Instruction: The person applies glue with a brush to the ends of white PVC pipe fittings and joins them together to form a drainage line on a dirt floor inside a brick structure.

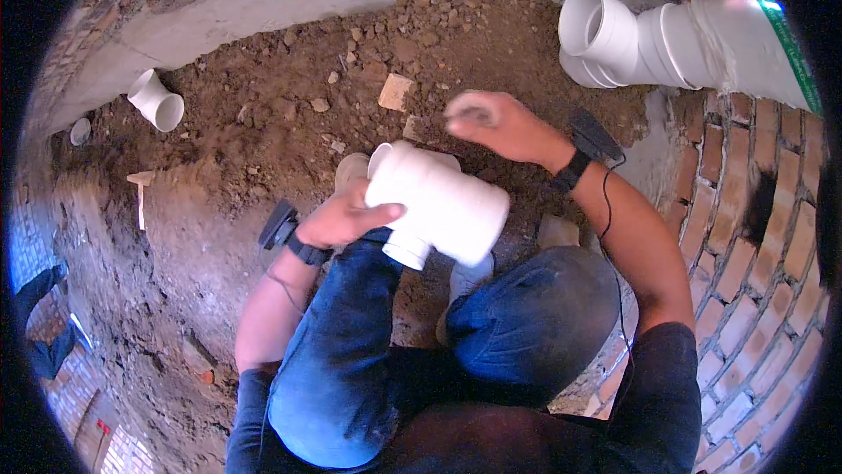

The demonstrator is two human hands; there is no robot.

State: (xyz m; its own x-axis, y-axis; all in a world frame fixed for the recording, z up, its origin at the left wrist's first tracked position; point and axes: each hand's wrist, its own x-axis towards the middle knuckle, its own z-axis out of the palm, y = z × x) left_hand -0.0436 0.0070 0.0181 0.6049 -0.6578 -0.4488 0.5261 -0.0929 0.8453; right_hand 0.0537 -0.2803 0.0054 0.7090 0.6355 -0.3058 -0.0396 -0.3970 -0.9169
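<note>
A white plastic pipe tee (443, 202) with a narrower side branch lies tilted above my knees. My left hand (346, 215) is closed on its left end, the thumb laid over the near side. Beyond the tee and to its right, my right hand (500, 128) is raised, apart from the fitting. Its fingers look partly curled but are smeared by motion, so whether anything is in them cannot be made out. Both wrists carry a dark strap with a small black device.
At the upper right, a large white pipe (737, 40) with a branched fitting (601, 31) runs above a brick wall (745, 193). Another white fitting (156, 101) lies on the soil at left, near a hammer-like tool (141, 198). A broken brick (397, 92) lies ahead. Someone's dark-clothed legs (44, 325) show far left.
</note>
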